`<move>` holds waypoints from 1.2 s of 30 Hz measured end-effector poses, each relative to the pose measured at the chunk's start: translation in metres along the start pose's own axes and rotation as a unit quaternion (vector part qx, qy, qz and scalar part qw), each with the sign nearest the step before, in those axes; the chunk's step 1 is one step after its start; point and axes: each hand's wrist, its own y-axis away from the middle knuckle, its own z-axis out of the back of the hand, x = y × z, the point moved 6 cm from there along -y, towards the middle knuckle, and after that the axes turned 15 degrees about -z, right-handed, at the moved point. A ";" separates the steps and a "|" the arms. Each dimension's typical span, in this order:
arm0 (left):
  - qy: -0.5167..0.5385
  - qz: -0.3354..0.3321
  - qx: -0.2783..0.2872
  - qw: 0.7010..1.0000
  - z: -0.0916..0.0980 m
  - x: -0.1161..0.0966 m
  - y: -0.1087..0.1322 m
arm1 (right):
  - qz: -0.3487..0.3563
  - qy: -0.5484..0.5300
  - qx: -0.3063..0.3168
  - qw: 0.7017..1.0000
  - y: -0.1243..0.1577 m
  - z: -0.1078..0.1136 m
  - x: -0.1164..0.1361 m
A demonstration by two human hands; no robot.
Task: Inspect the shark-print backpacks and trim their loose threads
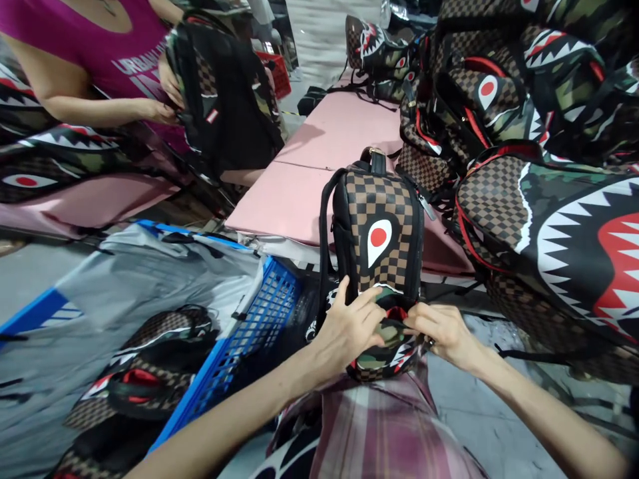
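A small backpack (pixel 384 199) with a brown check pattern, a red-and-white eye and a camouflage lower front leans upright against the table edge, above my lap. Its front pocket (pixel 397 313) gapes, and red lining shows inside. My left hand (pixel 352 322) lies against the left side of this pocket, fingers stretched and apart. At the pocket's right end, my right hand (pixel 439 329) is closed in a pinch on the edge; whether a zipper pull is between the fingertips is hidden. A metal zipper tag (pixel 427 207) hangs at the bag's upper right.
The pink table (pixel 319 140) extends away from me. Shark-mouth backpacks (pixel 564 219) are piled at right. On the left stands a blue crate (pixel 264 309) beside a grey-lined bin (pixel 200 266) holding bags (pixel 144 372). Across, a person in purple (pixel 120 60) handles a black backpack (pixel 224 100).
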 end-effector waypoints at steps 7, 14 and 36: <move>-0.017 0.080 -0.107 0.991 -0.015 0.000 0.019 | 0.055 0.090 -0.017 0.994 0.004 -0.001 0.013; -0.072 -0.006 -0.221 0.973 -0.054 -0.020 0.048 | 0.091 0.129 -0.066 0.985 0.031 -0.038 0.015; -0.044 0.011 -0.178 0.983 -0.041 -0.008 0.055 | -0.033 0.009 -0.072 0.997 0.033 -0.032 -0.002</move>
